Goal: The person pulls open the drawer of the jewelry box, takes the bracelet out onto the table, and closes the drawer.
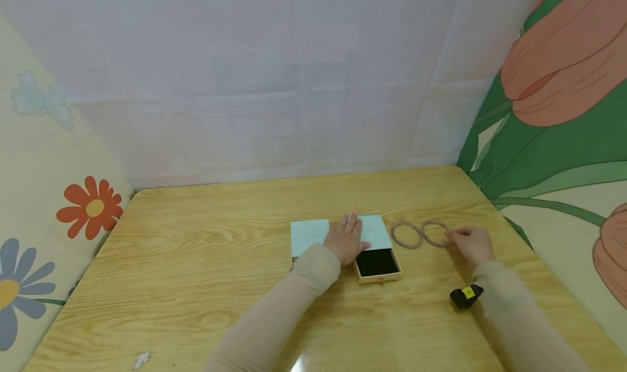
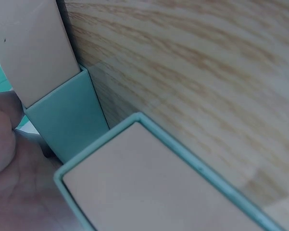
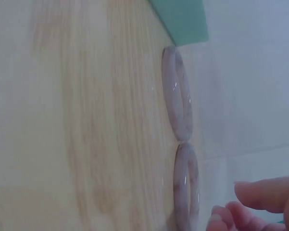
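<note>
My left hand (image 1: 345, 242) lies with spread, straight fingers over two pale blue boxes, touching the right one. The left box (image 1: 308, 236) looks closed in the left wrist view, its pale drawer front (image 2: 154, 187) flush in the sleeve. From the right box (image 1: 377, 233) a drawer (image 1: 379, 278) with a dark lining is pulled out towards me. Two mauve, glossy bangles lie flat, edge to edge: the left bangle (image 3: 170, 89) near the box, the right bangle (image 3: 181, 187) beside my right hand (image 1: 472, 246). That hand's thumb and fingers are bent loosely, apart from each other.
A wood-grain table (image 1: 196, 263) carries everything. A small white scrap (image 1: 142, 359) lies near its front left. At the back hangs a white cloth (image 1: 254, 89); flower-painted walls flank both sides. A black wrist camera (image 1: 465, 296) sits at my right wrist.
</note>
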Demonstrator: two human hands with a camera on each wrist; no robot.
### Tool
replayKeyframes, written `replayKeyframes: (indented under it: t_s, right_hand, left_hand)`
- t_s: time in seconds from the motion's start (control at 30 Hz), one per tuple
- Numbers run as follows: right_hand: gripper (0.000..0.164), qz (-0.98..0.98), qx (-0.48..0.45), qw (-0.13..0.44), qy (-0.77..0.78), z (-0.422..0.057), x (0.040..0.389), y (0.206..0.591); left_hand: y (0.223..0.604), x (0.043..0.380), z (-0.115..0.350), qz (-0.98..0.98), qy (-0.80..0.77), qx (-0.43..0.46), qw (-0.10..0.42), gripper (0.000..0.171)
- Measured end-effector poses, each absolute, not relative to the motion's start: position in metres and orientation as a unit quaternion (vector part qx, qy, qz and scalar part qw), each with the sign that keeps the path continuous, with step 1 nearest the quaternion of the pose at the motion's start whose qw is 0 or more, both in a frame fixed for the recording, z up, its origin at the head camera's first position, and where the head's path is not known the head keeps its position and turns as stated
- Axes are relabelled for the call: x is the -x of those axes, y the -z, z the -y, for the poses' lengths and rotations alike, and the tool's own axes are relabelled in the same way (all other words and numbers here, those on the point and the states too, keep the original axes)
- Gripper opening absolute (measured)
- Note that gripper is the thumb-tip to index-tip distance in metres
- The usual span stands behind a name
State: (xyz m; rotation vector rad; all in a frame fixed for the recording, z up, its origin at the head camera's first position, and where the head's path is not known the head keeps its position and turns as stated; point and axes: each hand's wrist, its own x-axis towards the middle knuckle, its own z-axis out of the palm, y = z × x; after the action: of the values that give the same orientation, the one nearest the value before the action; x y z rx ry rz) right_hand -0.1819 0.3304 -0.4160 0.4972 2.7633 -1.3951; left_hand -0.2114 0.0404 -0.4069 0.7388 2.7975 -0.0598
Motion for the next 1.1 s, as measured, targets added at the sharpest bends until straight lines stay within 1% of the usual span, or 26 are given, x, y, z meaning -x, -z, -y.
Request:
replayKeyframes:
  t_s: [0.17, 0.2, 0.3, 0.53, 0.77, 1.1]
  right_hand:
    - [0.04, -0.878, -0.154, 0.001, 0.452, -0.321, 0.174, 0.411]
    - [0.039, -0.877, -0.155, 0.001, 0.454, -0.32, 0.172, 0.41]
    - [0.038, -0.875, -0.154, 0.002, 0.459, -0.314, 0.167, 0.407]
    - [0.037, -0.872, -0.146, -0.006, 0.467, -0.301, 0.154, 0.4]
    - [0.035, -0.872, -0.146, -0.014, 0.467, -0.293, 0.148, 0.401]
    - [0.033, -0.867, -0.133, -0.022, 0.479, -0.279, 0.14, 0.403]
  left_hand:
    - [0.409, 0.213, -0.04, -0.96, 0.022, -0.249, 0.125, 0.064]
    - [0.413, 0.214, -0.04, -0.96, 0.021, -0.253, 0.115, 0.065]
    - [0.413, 0.214, -0.039, -0.96, 0.021, -0.254, 0.113, 0.066]
    - [0.402, 0.209, -0.039, -0.96, 0.016, -0.252, 0.126, 0.064]
    - [0.411, 0.215, -0.039, -0.959, 0.007, -0.252, 0.129, 0.065]
    - [0.406, 0.212, -0.039, -0.958, 0.015, -0.256, 0.13, 0.064]
